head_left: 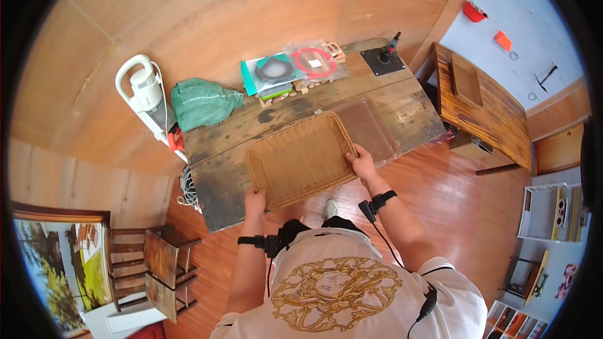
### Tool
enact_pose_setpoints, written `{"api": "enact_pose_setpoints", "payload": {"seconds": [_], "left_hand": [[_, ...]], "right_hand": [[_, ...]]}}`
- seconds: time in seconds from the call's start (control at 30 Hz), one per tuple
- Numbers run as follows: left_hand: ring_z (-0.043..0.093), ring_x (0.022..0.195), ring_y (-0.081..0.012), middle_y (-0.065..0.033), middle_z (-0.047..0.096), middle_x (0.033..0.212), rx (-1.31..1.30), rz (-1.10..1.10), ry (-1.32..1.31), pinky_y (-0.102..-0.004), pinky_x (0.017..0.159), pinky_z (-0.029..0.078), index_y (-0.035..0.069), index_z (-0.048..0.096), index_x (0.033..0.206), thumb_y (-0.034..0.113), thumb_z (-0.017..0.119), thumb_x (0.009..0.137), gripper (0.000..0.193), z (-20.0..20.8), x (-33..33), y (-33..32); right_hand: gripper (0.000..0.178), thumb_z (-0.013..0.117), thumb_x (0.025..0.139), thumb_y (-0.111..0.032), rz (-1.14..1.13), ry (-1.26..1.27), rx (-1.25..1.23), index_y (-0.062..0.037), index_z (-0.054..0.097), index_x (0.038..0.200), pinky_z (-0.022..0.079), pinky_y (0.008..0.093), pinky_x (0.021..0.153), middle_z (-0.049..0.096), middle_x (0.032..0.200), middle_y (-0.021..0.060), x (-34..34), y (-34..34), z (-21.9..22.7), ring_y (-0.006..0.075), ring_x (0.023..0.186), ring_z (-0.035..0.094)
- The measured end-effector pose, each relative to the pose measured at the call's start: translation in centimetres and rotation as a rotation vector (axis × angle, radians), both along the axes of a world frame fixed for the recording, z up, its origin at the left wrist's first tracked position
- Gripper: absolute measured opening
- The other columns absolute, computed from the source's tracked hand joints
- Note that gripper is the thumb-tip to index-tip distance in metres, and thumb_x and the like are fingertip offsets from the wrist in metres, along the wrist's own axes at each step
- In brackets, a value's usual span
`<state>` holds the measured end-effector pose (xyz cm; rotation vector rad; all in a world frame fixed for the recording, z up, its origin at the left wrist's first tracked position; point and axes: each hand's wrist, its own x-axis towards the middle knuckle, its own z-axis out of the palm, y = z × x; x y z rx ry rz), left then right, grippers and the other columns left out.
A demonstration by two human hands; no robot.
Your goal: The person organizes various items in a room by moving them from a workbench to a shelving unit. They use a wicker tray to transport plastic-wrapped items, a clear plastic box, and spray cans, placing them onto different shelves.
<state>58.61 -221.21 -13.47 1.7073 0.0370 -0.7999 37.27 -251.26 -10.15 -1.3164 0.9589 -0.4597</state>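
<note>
Between my two hands is a shallow rectangular wicker basket (pixel 301 157), tan and with nothing in it, tilted over the front edge of a worn wooden table (pixel 220 169). My left hand (pixel 255 202) grips its near left corner, fingers closed on the rim. On the right side, my right hand (pixel 361 162) is closed round the other rim, thumb on top. Beside the basket, a clear brownish plastic sheet or tray (pixel 370 127) lies on the tabletop, partly hidden by the basket.
A green plastic bag (pixel 204 102), packaged items (pixel 273 70) and a red coil in a bag (pixel 314 63) lie along the back. A black stand (pixel 383 61) occupies the far right corner. Left stands a white vacuum cleaner (pixel 147 97); right, a side table (pixel 496 110) with a tray.
</note>
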Motion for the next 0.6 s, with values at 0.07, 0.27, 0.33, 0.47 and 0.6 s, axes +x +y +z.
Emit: {"api": "enact_pose_setpoints", "payload": {"seconds": [0.07, 0.27, 0.33, 0.47, 0.6], "left_hand": [[0.064, 0.092, -0.0224, -0.0132, 0.068, 0.101, -0.02, 0.055, -0.017, -0.0341, 0.08, 0.049, -0.006, 0.062, 0.11, 0.003, 0.054, 0.086, 0.027, 1.5, 0.0, -2.1], [0.063, 0.098, -0.0263, -0.0157, 0.065, 0.111, -0.056, 0.158, 0.104, -0.0389, 0.083, 0.05, -0.005, 0.055, 0.119, 0.004, 0.053, 0.088, 0.032, 1.2, 3.5, -6.0], [0.062, 0.102, -0.0271, -0.0148, 0.064, 0.116, -0.029, 0.127, 0.105, -0.0403, 0.086, 0.051, -0.004, 0.053, 0.123, 0.003, 0.05, 0.093, 0.031, 0.9, 5.1, -7.3], [0.062, 0.104, -0.0271, -0.0137, 0.063, 0.117, -0.099, 0.139, 0.181, -0.0408, 0.087, 0.051, -0.003, 0.053, 0.123, 0.003, 0.049, 0.096, 0.028, 0.4, 7.1, -8.8], [0.063, 0.102, -0.0266, -0.0136, 0.064, 0.115, -0.085, 0.088, 0.141, -0.0396, 0.086, 0.051, -0.003, 0.054, 0.121, 0.005, 0.05, 0.096, 0.026, -1.9, 9.0, -9.6]], "right_hand": [[0.033, 0.056, 0.094, -0.003, 0.005, -0.025, 0.037, -0.0012, 0.058, 0.127, 0.048, 0.0279, 0.086, 0.066, 0.109, 0.0057, 1.7, -1.8, -0.7, 0.0148, 0.096, 0.061], [0.032, 0.055, 0.094, -0.004, 0.022, -0.01, 0.039, -0.0011, 0.058, 0.126, 0.048, 0.0284, 0.086, 0.067, 0.108, 0.0066, 6.3, -5.2, -1.1, 0.0154, 0.096, 0.061], [0.032, 0.055, 0.095, -0.005, 0.033, -0.004, 0.015, -0.0012, 0.058, 0.126, 0.048, 0.0287, 0.086, 0.067, 0.109, 0.0068, 7.5, -6.5, -2.0, 0.0158, 0.097, 0.062], [0.032, 0.056, 0.096, -0.015, 0.039, 0.104, -0.049, -0.0013, 0.06, 0.124, 0.048, 0.031, 0.089, 0.067, 0.111, 0.01, 9.7, -8.4, -3.0, 0.0187, 0.1, 0.062], [0.038, 0.055, 0.095, -0.026, -0.036, 0.449, -0.547, -0.0021, 0.059, 0.124, 0.047, 0.0382, 0.093, 0.066, 0.115, 0.0176, 9.5, -9.4, -4.1, 0.0309, 0.106, 0.061]]}}
